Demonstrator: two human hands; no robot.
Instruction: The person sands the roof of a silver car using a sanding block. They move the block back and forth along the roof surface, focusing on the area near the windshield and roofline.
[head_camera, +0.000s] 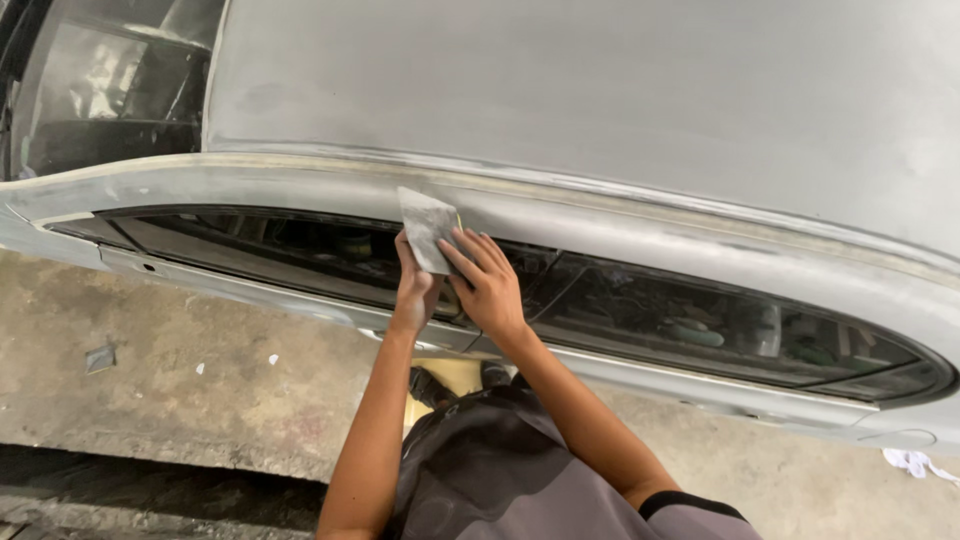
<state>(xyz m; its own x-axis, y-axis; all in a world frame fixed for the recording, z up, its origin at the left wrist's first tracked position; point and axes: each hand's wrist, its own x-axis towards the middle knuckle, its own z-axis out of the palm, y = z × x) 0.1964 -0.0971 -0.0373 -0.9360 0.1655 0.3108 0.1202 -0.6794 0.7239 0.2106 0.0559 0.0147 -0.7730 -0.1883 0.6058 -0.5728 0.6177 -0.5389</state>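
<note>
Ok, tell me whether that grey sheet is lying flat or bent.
Bent: the grey sheet kinks over the roof rail, pinned by both hands, left hand and right hand.

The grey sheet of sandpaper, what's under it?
The grey sheet of sandpaper lies on the car's dull grey roof rail, above the dark side windows. Both hands press it; the rail beneath is covered.
</note>
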